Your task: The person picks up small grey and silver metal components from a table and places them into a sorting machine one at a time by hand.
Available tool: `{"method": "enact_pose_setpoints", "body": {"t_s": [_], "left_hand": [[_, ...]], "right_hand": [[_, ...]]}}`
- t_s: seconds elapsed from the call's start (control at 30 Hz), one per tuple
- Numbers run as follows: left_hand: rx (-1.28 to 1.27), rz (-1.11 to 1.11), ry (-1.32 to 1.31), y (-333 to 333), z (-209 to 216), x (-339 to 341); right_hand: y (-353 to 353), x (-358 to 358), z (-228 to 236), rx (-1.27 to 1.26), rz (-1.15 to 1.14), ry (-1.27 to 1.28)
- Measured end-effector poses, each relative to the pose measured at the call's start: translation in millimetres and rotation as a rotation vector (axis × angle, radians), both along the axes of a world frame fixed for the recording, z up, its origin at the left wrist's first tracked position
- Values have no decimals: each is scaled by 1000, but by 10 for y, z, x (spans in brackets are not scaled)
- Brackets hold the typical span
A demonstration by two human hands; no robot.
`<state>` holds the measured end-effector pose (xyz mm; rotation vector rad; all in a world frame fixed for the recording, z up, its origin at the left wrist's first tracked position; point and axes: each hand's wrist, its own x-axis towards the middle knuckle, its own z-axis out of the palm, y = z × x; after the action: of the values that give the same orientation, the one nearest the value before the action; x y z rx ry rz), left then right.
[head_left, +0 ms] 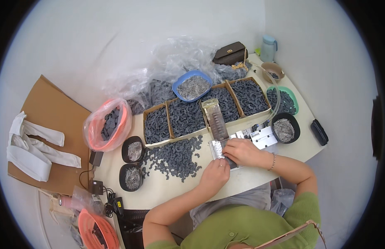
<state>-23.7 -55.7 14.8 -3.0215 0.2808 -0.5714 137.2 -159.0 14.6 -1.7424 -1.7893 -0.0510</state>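
My left hand (215, 174) and my right hand (240, 150) meet over a small clear tray (217, 147) at the near middle of the table, fingers curled and pinching at it. What sits between the fingertips is too small to make out. A long clear feeder rail (215, 117) runs from the tray up toward the cardboard boxes. A loose heap of small dark plastic parts (172, 157) lies on the table just left of my left hand. A white metal fixture block (264, 137) stands right of my right hand.
Several cardboard boxes (185, 118) of dark parts line the back. A blue bowl (192, 86), black bowls (286, 128) (133, 150) (130, 177) hold metal pins. An orange basket (107, 124), green basket (286, 101), handbag (230, 53), bottle (268, 47) and black case (319, 132) stand around.
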Motion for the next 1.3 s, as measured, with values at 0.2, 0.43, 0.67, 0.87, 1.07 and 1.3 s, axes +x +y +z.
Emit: {"method": "enact_pose_setpoints", "body": {"t_s": [0.2,0.43,0.67,0.87,1.07,1.3], "left_hand": [[-76,-64,-45,73,44,-41],[-655,-4,-158,340,-30,-116],[-645,93,-147,370,33,-210],[-522,23,-145,144,62,-209],[-562,63,-128,169,55,-111],[-610,73,-85,189,-79,99]], "right_hand": [[-5,-34,5,32,-32,-104],[-1,-6,26,64,-34,-68],[-114,-223,-71,-6,6,-258],[-77,-140,-15,-46,49,-38],[87,16,-4,-126,60,155],[54,55,109,-118,29,245]]}}
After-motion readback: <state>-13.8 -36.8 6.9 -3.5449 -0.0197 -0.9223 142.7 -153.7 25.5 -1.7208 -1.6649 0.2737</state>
